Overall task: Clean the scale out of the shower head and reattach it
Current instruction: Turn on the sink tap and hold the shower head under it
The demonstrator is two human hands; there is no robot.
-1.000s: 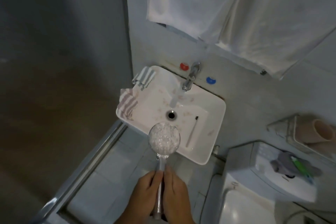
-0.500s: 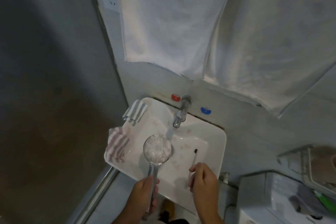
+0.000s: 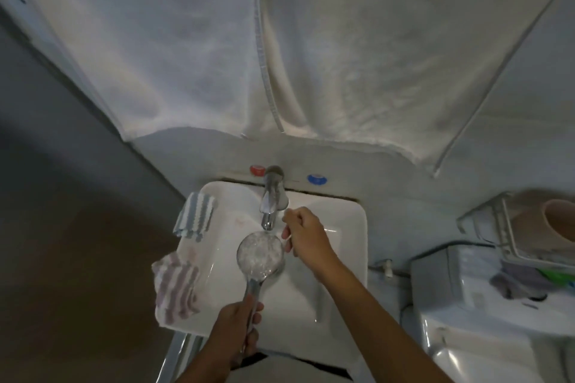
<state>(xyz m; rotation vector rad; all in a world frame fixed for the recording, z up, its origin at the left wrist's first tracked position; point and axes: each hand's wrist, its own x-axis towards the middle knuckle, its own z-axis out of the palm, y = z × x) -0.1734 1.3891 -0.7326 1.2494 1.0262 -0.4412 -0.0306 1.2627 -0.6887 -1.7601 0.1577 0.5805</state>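
Two hands are busy over the sink [image 3: 354, 227] here. We're seeing the left hand [image 3: 239, 326] wrapping its fingers round the chrome handle of the shower head [image 3: 260, 253], which is sitting face-up over the basin, right under the tap [image 3: 271, 199], with its round face covered in white crusty stuff. The right hand [image 3: 306, 235] is curling its fingers round a thin white stick, probably the toothbrush [image 3: 287, 227], right beside the head's rim; it's too blurry for us to tell whether it's actually touching. Further out, two striped cloths [image 3: 177, 289] are hanging over the basin's left edge, red and blue knobs are flanking the tap, and big white towels [image 3: 280, 40] are drooping above everything. A toilet tank [image 3: 466, 283] is sitting off to the right.
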